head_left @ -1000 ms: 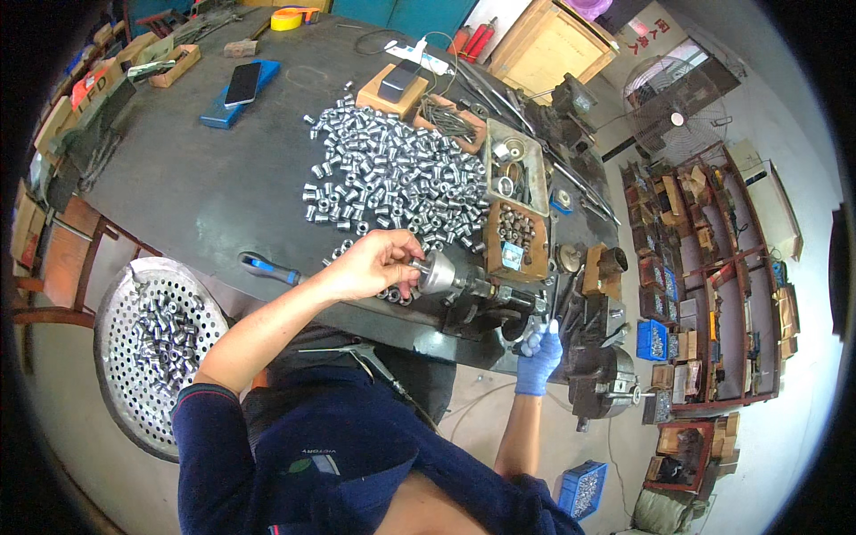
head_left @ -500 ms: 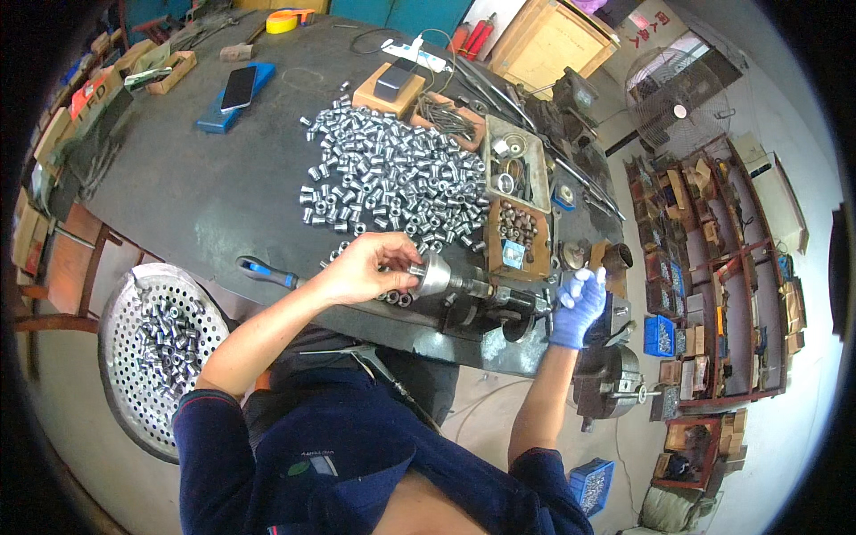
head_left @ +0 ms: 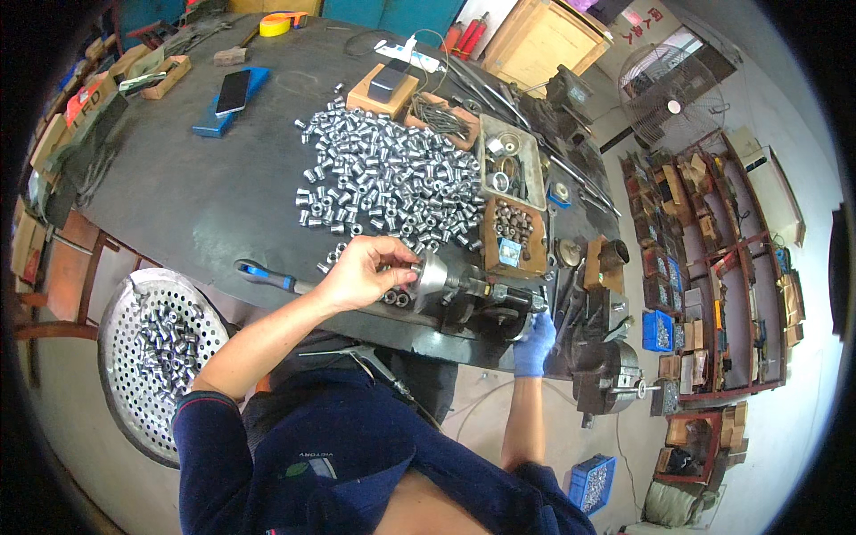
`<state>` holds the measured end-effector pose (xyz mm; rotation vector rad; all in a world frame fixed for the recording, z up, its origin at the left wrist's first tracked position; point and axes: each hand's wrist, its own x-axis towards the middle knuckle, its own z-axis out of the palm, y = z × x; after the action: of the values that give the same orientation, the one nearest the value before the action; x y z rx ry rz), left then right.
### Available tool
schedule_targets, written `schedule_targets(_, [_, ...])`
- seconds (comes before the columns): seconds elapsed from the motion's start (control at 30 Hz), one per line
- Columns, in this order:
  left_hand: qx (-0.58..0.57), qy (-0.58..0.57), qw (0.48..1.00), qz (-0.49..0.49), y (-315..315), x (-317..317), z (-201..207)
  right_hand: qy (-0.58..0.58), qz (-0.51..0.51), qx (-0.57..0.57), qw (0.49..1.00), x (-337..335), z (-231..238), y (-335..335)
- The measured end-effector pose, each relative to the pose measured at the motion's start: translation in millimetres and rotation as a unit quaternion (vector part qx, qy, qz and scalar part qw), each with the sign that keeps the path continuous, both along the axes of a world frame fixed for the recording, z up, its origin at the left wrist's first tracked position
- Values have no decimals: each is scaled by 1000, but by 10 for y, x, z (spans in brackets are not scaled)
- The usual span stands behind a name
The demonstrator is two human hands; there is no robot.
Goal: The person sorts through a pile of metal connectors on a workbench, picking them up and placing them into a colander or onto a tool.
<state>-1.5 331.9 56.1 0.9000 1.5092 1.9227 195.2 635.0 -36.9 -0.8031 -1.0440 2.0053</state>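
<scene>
My bare left hand pinches a small metal fitting at the face of a round steel chuck; the fingers hide most of the fitting. The chuck belongs to a dark bench device mounted along the table's near edge. At the device's right end, my right hand, in a blue glove, has its fingers drawn together against the end parts; what they grip is hidden. Beyond my left hand lies a big heap of shiny metal fittings. A few more fittings lie beneath it, by the chuck.
A perforated metal pan of fittings stands at the left. A blue-and-black handled tool lies near my left forearm. Beyond the device are a wooden box of small parts and a tray. A bench vise sits right.
My right hand has moved left and nearer, from beside the device to its right end, and its fingers have drawn in. My left hand stays at the chuck.
</scene>
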Motion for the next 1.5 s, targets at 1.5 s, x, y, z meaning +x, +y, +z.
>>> schedule_targets(1.5, [-77, -102, 989, -72, -97, -65, 72, 70, 60, -54, 994, 215, 292, -113])
